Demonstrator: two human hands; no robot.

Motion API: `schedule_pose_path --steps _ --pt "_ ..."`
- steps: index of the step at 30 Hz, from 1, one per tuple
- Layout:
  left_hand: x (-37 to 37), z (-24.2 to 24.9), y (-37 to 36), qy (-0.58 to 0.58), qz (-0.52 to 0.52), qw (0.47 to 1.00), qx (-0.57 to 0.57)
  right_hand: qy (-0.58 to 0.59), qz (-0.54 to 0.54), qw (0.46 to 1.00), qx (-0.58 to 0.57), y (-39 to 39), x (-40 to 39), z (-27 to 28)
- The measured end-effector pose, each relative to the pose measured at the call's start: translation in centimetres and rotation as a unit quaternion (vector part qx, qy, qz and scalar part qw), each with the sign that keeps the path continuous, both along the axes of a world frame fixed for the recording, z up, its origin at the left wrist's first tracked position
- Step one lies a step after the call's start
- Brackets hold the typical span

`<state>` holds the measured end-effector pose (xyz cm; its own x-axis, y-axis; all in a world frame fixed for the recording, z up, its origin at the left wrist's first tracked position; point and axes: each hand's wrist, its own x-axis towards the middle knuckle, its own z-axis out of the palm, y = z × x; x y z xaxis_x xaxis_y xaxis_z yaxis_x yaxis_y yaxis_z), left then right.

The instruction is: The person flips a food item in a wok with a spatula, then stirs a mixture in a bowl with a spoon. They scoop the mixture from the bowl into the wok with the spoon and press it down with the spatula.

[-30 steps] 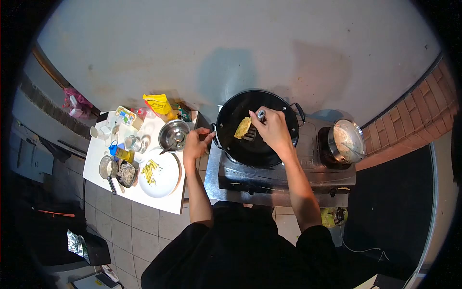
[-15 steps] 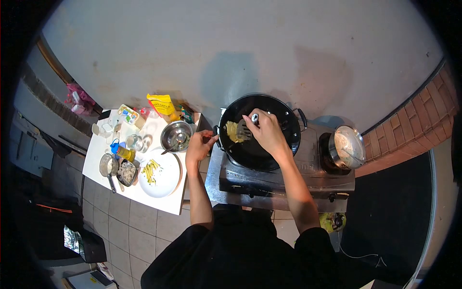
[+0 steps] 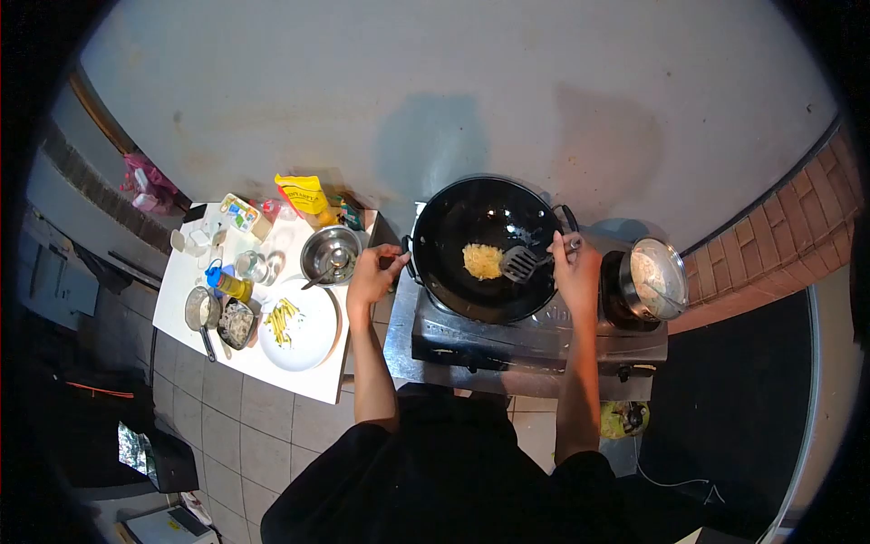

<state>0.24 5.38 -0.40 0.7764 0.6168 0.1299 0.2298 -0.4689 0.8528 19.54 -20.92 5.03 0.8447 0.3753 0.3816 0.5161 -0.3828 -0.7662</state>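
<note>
A black wok (image 3: pixel 453 286) sits on the metal stove, with a yellow, egg-like piece of food (image 3: pixel 482 261) lying near its middle. My left hand (image 3: pixel 374 275) is closed on the wok's left loop handle (image 3: pixel 408 257). Over the wok's right side, my right hand (image 3: pixel 575 263) grips a slotted spatula (image 3: pixel 521 264). The spatula's dark slotted head lies against the right side of the food, or just beside it.
A steel pot (image 3: pixel 654 278) with pale contents stands on the right burner. On the white table (image 3: pixel 308 385) at left are a white plate (image 3: pixel 299 354) with yellow-green strips, a steel bowl (image 3: pixel 332 257), a yellow bag (image 3: pixel 306 195) and a strainer (image 3: pixel 202 308).
My right hand has moved right with the spatula. The food lies nearer the wok's middle and looks flatter and more golden. My left hand has stayed at the handle.
</note>
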Motion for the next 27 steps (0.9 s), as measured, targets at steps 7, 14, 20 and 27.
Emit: schedule_pose_path --steps 7,14,20,27 --pt "0.2 0.1 0.1 -0.003 -0.005 1.0 -0.026 -0.062 0.086 0.994 -0.019 -0.5 -2.9 1.8" --pt "-0.2 0.0 0.3 -0.002 -0.015 0.998 -0.057 -0.059 0.097 0.993 0.003 0.8 -3.0 0.0" --pt "-0.3 0.1 0.2 -0.015 -0.029 0.998 -0.055 0.03 0.045 0.998 0.016 1.1 -1.7 -2.0" --pt "-0.2 0.3 0.2 -0.019 -0.032 0.996 -0.084 0.1 0.044 0.994 0.026 1.1 -1.2 -2.8"
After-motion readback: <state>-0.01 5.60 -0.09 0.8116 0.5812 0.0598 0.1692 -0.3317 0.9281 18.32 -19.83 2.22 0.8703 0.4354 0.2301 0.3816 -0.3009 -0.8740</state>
